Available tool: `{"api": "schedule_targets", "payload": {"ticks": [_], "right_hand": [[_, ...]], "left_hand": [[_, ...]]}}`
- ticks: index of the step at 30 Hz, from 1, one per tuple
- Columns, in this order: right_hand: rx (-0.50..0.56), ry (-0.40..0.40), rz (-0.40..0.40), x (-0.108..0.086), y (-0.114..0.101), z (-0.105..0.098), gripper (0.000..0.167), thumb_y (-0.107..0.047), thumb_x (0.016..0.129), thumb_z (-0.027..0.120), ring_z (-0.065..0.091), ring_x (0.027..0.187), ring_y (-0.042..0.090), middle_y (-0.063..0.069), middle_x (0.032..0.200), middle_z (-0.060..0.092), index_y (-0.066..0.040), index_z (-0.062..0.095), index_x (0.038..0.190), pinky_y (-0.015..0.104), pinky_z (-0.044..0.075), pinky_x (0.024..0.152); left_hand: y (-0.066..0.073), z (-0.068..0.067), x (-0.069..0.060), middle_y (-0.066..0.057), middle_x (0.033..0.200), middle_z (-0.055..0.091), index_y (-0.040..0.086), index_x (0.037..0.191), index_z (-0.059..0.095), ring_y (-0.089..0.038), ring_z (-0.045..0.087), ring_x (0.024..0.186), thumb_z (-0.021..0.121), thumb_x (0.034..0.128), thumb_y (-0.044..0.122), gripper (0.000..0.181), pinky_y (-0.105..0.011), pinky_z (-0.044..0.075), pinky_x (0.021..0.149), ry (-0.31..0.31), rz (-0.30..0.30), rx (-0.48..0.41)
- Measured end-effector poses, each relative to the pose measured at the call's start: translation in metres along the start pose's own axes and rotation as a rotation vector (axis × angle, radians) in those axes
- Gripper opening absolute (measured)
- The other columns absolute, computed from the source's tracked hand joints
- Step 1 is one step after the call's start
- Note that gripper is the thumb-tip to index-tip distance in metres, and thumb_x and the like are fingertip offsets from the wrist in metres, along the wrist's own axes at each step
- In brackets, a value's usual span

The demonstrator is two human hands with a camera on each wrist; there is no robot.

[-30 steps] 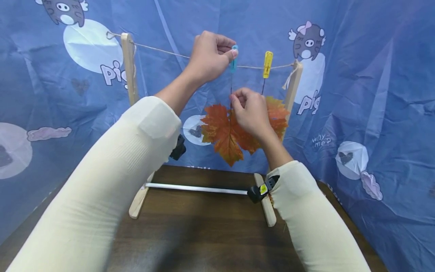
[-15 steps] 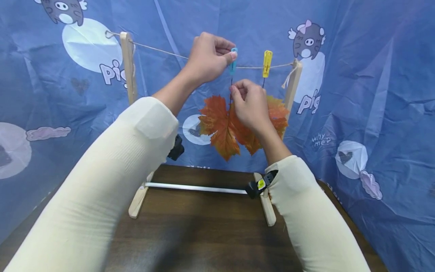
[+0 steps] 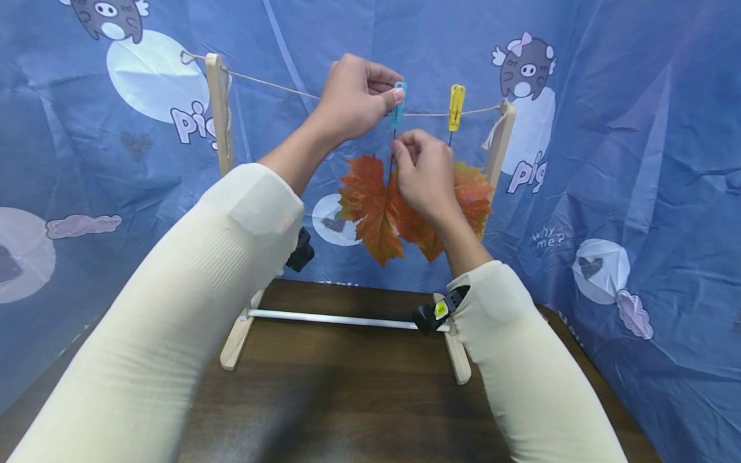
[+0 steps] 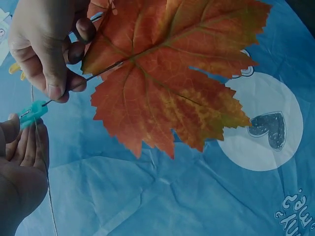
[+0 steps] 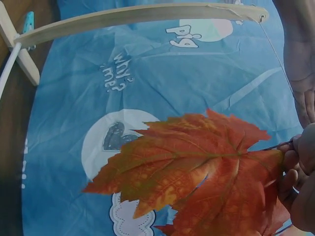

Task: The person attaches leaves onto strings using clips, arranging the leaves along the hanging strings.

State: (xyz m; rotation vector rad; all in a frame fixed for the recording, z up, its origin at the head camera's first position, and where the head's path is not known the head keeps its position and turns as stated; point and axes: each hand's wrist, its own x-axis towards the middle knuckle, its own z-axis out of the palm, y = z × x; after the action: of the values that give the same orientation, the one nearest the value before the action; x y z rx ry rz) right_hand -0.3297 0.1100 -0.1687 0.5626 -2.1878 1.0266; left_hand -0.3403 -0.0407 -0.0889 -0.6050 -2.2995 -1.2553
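My left hand (image 3: 360,96) pinches a teal clothespin (image 3: 397,113) on the string, between thumb and fingers. Just below, my right hand (image 3: 427,173) pinches the dark stem of an orange-red leaf (image 3: 373,209). In the left wrist view the stem's tip meets the end of the teal clothespin (image 4: 33,113), between the left hand (image 4: 22,172) and the right hand (image 4: 49,46). Whether the clothespin grips the stem, I cannot tell. A second leaf (image 3: 473,193), partly behind my right hand, hangs from a yellow clothespin (image 3: 456,108).
The string (image 3: 272,84) runs between a left wooden post (image 3: 219,116) and a right one (image 3: 501,145). A white rod (image 3: 330,318) joins their feet above the brown table (image 3: 324,399). In the right wrist view, another teal clothespin (image 5: 29,23) is by the post's base. A blue printed cloth hangs behind.
My right hand has risen with the leaf, bringing its stem up toward the teal clothespin. My left hand keeps its pinch and has barely moved.
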Motion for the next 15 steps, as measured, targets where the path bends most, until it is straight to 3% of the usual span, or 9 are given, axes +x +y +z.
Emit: {"api": "schedule_targets", "payload": {"ticks": [8, 15], "right_hand": [[0.004, 0.021, 0.012, 0.0033, -0.005, -0.0001, 0.026, -0.021, 0.107, 0.057, 0.056, 0.064, 0.016, 0.009, 0.088, 0.072, 0.001, 0.072, 0.106, 0.026, 0.041, 0.058], [0.008, 0.031, 0.027, 0.0028, -0.0049, -0.0002, 0.025, -0.021, 0.106, 0.058, 0.058, 0.067, 0.016, 0.009, 0.091, 0.074, 0.0, 0.072, 0.108, 0.026, 0.043, 0.058]], "left_hand": [[-0.0013, -0.0009, -0.0025, -0.007, 0.114, 0.075, 0.006, 0.128, 0.071, -0.012, 0.071, 0.096, 0.065, 0.1017, 0.02, 0.031, -0.021, 0.054, 0.088, -0.007, 0.019, 0.017], [-0.0013, -0.0015, -0.004, -0.007, 0.124, 0.072, 0.006, 0.136, 0.066, -0.011, 0.07, 0.107, 0.062, 0.1038, 0.024, 0.037, -0.02, 0.052, 0.093, -0.062, 0.058, 0.068]]}}
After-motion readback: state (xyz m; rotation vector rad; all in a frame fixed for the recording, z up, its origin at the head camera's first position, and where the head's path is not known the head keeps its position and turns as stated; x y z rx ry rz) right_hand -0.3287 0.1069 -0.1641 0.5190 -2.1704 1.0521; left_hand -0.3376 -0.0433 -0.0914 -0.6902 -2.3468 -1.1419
